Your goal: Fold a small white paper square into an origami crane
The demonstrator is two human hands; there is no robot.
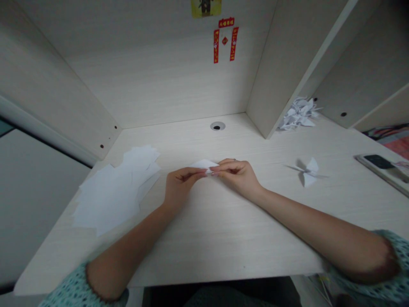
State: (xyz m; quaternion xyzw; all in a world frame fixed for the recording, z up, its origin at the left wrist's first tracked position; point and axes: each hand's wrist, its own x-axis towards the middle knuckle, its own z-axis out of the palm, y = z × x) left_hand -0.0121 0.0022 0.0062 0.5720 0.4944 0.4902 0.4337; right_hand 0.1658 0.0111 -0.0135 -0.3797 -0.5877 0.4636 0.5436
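Note:
My left hand (180, 182) and my right hand (235, 175) meet at the middle of the pale wooden desk (223, 230). Both pinch a small folded piece of white paper (204, 164), whose pointed upper part sticks out above the fingertips. Fingers of both hands are curled and pressed together on the paper. To the right, apart from my hands, a finished folded paper crane (307, 171) lies on the desk.
A loose stack of white paper sheets (115, 189) lies at the left. Several folded paper cranes (298, 114) are piled in the shelf nook at the back right. A phone (381, 164) rests at the right edge. A cable hole (217, 125) is at the back.

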